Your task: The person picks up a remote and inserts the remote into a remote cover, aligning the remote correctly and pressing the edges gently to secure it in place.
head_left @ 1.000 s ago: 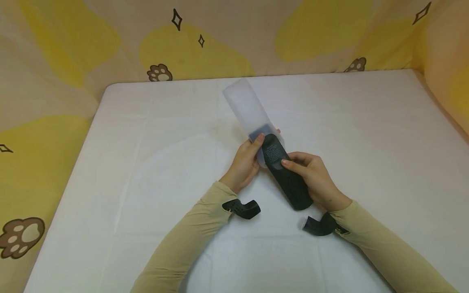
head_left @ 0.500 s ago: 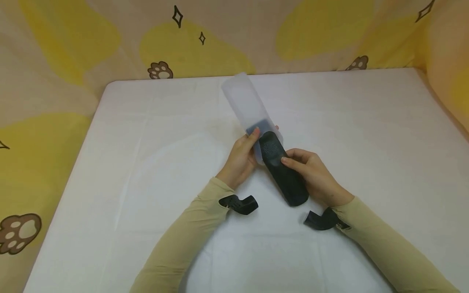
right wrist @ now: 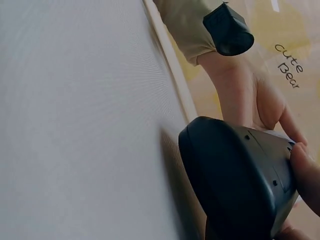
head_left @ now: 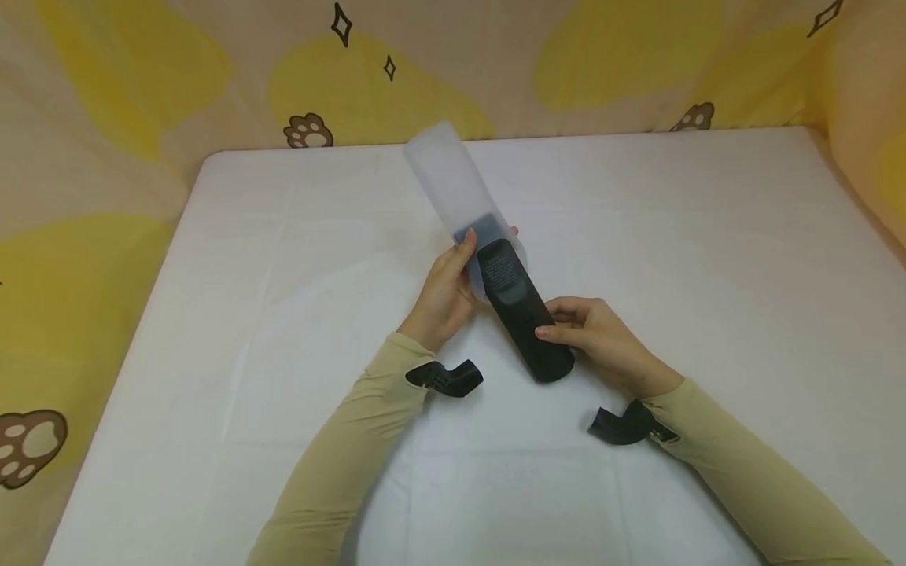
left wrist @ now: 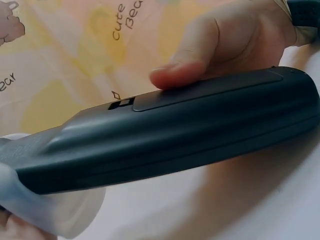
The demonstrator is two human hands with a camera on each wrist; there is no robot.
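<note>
A black remote control (head_left: 524,314), its back with label and battery cover facing up, slants across the middle of the head view. Its far end overlaps a translucent, frosted sleeve (head_left: 453,177) that extends beyond it; a bluish patch shows through the sleeve. My left hand (head_left: 442,295) grips the sleeve around that end, thumb on top and most fingers hidden beneath. Near the remote's close end, my right hand (head_left: 602,342) pinches its side, thumb on the back. In the left wrist view, the right thumb (left wrist: 180,72) presses beside the battery cover.
A white-covered table (head_left: 318,259) lies under both hands. Yellow and beige printed cloth (head_left: 495,71) hangs behind it and at the sides. Black wrist camera mounts (head_left: 453,379) stick out from the sleeves of both arms.
Both hands, the sleeve and the remote have shifted left and slightly away. The right thumb now sits closer to the remote's near end than before.
</note>
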